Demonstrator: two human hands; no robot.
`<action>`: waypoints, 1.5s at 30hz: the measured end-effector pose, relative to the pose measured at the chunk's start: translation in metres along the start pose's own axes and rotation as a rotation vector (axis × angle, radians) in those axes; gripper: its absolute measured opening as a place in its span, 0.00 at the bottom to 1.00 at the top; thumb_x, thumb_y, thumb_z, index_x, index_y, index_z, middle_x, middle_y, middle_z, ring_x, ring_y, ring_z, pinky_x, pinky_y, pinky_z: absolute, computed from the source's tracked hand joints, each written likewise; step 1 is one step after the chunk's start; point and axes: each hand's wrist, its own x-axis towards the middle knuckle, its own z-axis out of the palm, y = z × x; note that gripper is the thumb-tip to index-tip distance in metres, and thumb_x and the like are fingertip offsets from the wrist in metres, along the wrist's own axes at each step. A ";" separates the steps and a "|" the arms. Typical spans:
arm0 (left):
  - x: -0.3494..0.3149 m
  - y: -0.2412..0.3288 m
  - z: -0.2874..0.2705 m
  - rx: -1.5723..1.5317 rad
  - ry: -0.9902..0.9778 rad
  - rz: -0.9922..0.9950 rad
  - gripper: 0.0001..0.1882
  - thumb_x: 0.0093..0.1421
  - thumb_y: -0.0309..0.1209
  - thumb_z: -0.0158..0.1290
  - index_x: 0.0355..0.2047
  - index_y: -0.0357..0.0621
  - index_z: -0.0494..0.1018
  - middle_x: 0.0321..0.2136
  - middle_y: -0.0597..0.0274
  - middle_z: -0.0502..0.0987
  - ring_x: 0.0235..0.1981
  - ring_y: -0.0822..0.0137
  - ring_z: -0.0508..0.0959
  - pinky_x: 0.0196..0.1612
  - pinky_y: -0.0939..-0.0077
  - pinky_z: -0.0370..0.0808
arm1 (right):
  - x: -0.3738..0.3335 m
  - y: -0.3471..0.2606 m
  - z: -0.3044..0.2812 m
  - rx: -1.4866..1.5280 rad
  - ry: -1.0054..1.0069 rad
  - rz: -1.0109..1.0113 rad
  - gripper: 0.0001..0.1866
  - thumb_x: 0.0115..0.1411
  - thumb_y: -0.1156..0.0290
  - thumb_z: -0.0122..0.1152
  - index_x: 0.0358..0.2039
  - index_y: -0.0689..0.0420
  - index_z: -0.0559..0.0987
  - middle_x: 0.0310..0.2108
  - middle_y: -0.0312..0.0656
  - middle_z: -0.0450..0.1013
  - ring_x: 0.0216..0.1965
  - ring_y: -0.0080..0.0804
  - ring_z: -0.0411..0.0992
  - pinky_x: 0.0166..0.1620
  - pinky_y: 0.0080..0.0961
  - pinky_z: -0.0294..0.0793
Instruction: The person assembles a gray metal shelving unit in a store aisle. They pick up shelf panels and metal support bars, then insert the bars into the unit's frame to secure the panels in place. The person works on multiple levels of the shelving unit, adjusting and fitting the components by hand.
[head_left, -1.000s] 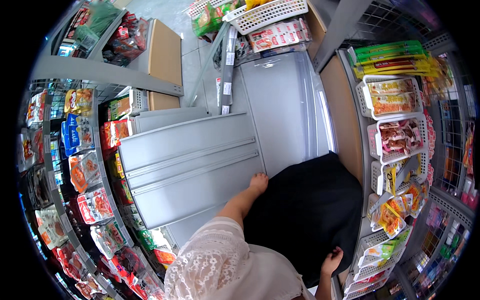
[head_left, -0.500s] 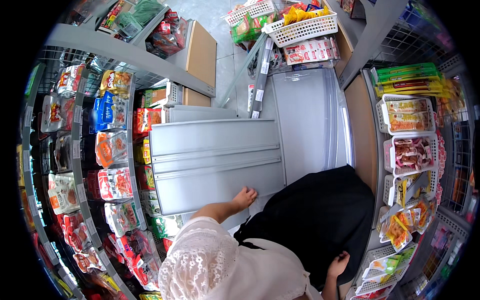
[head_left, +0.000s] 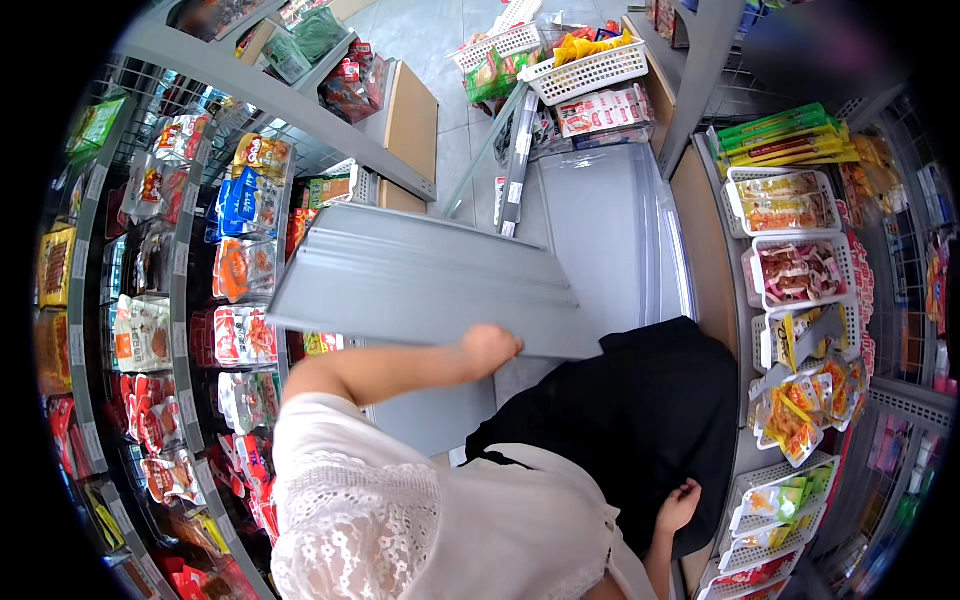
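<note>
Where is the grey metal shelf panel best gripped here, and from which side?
Grip the grey shelf panel along its long near edge, coming from below, as the left hand does. It is broad, flat and tilted, so a second grip further along that edge would likely steady it.

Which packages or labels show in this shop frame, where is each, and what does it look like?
Snack packets: left racks, flat pouches, orange, red, blue and white.
White wire baskets: top centre, holding yellow and green bags.
Tray packs: right shelves, clear-topped white trays with red and orange contents.
Long green and yellow packets: upper right, stacked flat.
Left hand grips a grey shelf panel, which carries no label.
</note>
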 end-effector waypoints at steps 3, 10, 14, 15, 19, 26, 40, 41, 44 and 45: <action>-0.005 0.011 -0.069 0.093 0.085 0.017 0.11 0.48 0.23 0.50 0.34 0.46 0.70 0.26 0.55 0.76 0.30 0.51 0.78 0.31 0.58 0.75 | 0.003 0.001 0.002 0.015 0.032 -0.031 0.14 0.50 0.81 0.49 0.39 0.59 0.73 0.32 0.41 0.71 0.32 0.35 0.71 0.38 0.29 0.71; -0.025 0.060 -0.218 0.028 0.333 -0.099 0.13 0.45 0.21 0.51 0.33 0.42 0.70 0.27 0.51 0.76 0.34 0.46 0.76 0.34 0.55 0.73 | -0.001 0.007 0.004 0.092 0.045 -0.001 0.15 0.50 0.80 0.50 0.40 0.59 0.74 0.34 0.42 0.72 0.34 0.35 0.71 0.39 0.29 0.71; -0.047 0.061 -0.248 -0.276 0.604 -0.084 0.17 0.45 0.20 0.49 0.39 0.38 0.71 0.30 0.47 0.77 0.34 0.47 0.77 0.37 0.61 0.73 | -0.002 0.009 0.003 0.089 0.081 -0.033 0.15 0.50 0.81 0.50 0.40 0.59 0.74 0.34 0.42 0.72 0.34 0.35 0.71 0.39 0.28 0.71; -0.051 0.060 -0.248 -0.367 0.623 -0.114 0.18 0.47 0.20 0.50 0.41 0.38 0.70 0.30 0.50 0.77 0.35 0.54 0.77 0.38 0.65 0.73 | -0.003 0.009 0.002 0.085 0.082 -0.035 0.15 0.50 0.81 0.49 0.40 0.59 0.74 0.34 0.42 0.72 0.34 0.35 0.71 0.39 0.28 0.71; -0.059 0.041 -0.231 -0.741 0.690 -0.207 0.20 0.49 0.19 0.53 0.45 0.36 0.69 0.32 0.63 0.76 0.34 0.73 0.75 0.39 0.76 0.72 | -0.007 -0.007 -0.006 0.086 0.085 -0.020 0.14 0.51 0.81 0.49 0.40 0.59 0.74 0.34 0.42 0.72 0.34 0.36 0.72 0.40 0.29 0.71; -0.037 -0.043 -0.065 -1.329 0.776 -0.489 0.19 0.46 0.16 0.53 0.41 0.36 0.70 0.33 0.57 0.76 0.33 0.66 0.77 0.35 0.72 0.75 | -0.001 0.008 0.003 0.067 0.094 -0.066 0.13 0.51 0.80 0.49 0.38 0.59 0.74 0.34 0.44 0.71 0.34 0.40 0.71 0.40 0.32 0.71; -0.063 -0.167 0.091 -1.574 0.741 -0.814 0.19 0.38 0.16 0.49 0.36 0.37 0.67 0.26 0.56 0.72 0.27 0.62 0.73 0.32 0.67 0.73 | -0.005 -0.005 -0.002 -0.012 0.097 -0.068 0.11 0.49 0.81 0.50 0.34 0.58 0.74 0.31 0.44 0.71 0.32 0.42 0.71 0.38 0.35 0.71; -0.065 -0.175 0.096 -1.575 0.679 -0.810 0.19 0.39 0.17 0.49 0.36 0.36 0.67 0.26 0.56 0.72 0.28 0.62 0.73 0.33 0.66 0.73 | -0.005 -0.008 -0.002 -0.010 0.099 -0.066 0.11 0.49 0.81 0.50 0.33 0.58 0.74 0.31 0.44 0.71 0.32 0.42 0.71 0.38 0.34 0.71; -0.065 -0.161 0.069 -1.561 0.623 -0.797 0.18 0.44 0.20 0.53 0.39 0.35 0.69 0.31 0.54 0.74 0.32 0.60 0.75 0.36 0.63 0.75 | -0.010 -0.012 -0.002 0.012 0.100 -0.021 0.10 0.49 0.81 0.50 0.33 0.58 0.74 0.31 0.44 0.71 0.33 0.42 0.71 0.37 0.35 0.72; -0.070 -0.166 0.071 -1.537 0.605 -0.814 0.18 0.46 0.21 0.55 0.40 0.34 0.70 0.32 0.53 0.75 0.34 0.59 0.76 0.37 0.63 0.75 | -0.011 -0.015 -0.005 0.014 0.092 -0.010 0.10 0.49 0.80 0.50 0.33 0.58 0.74 0.31 0.44 0.71 0.33 0.42 0.72 0.38 0.35 0.72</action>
